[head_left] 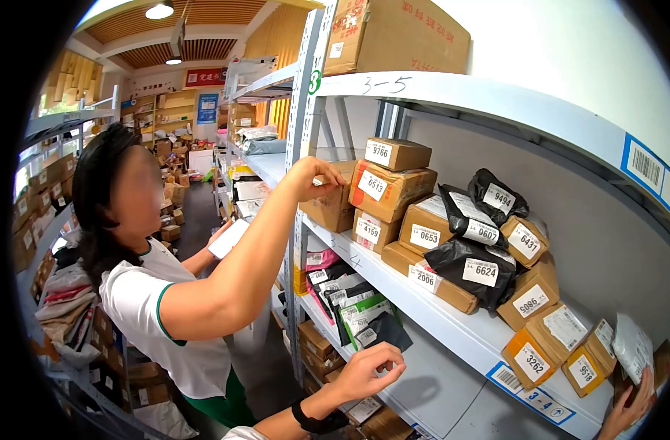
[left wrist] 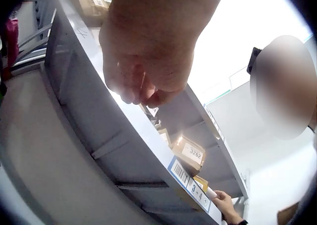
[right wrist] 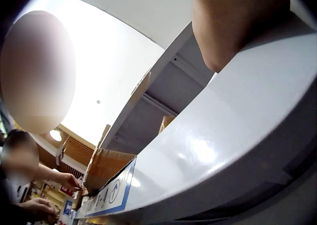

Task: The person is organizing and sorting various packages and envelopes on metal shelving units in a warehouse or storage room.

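Observation:
Over the shelf's front edge hangs my left hand [head_left: 370,372], its fingers loosely curled and holding nothing; the left wrist view shows the same curled fingers of this hand [left wrist: 146,61]. At the far right end of the shelf my right hand [head_left: 632,411] grips the lower part of a grey plastic package [head_left: 634,348]. The left wrist view has my right hand [left wrist: 225,205] at that package's edge. Beside the package stand a box labelled 9518 [head_left: 586,367] and a box labelled 3262 [head_left: 536,356]. The right wrist view shows only part of my right hand [right wrist: 228,32], with its fingertips hidden.
Another person [head_left: 166,315] stands at the left, one hand raised by a carton [head_left: 331,209]. Boxes and black packages [head_left: 470,268] are piled along the middle shelf. Above runs the shelf beam [head_left: 496,92]; bagged parcels [head_left: 360,315] lie below. A walkway stretches behind the person.

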`<action>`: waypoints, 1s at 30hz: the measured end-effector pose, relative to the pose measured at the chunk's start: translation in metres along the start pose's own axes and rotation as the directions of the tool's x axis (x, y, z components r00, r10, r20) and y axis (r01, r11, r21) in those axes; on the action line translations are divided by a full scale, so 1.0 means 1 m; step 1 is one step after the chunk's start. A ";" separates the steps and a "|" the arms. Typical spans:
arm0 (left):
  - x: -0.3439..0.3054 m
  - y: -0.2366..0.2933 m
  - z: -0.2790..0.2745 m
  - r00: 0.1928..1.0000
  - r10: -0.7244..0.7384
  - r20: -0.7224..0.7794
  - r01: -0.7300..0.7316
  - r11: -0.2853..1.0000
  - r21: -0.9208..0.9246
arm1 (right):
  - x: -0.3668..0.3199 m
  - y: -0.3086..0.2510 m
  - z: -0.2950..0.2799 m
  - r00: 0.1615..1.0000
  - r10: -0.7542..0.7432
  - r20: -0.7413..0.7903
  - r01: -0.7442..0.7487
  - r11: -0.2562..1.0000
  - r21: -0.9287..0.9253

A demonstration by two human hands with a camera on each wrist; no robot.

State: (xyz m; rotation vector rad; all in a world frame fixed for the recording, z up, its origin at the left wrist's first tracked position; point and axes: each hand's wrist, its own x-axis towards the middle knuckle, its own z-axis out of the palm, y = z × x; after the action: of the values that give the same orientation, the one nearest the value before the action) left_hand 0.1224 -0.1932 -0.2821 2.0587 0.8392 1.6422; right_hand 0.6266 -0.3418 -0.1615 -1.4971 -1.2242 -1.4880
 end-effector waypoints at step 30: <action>0.029 0.018 -0.006 0.989 0.074 -0.129 -0.075 0.997 -0.003 | 0.001 0.003 0.000 0.998 -0.055 -0.037 0.052 0.995 -0.082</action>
State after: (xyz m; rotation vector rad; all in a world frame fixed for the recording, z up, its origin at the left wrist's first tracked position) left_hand 0.1242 -0.1882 -0.2476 2.0186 0.8042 1.8321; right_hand 0.6290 -0.3428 -0.1602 -1.4907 -1.2021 -1.6128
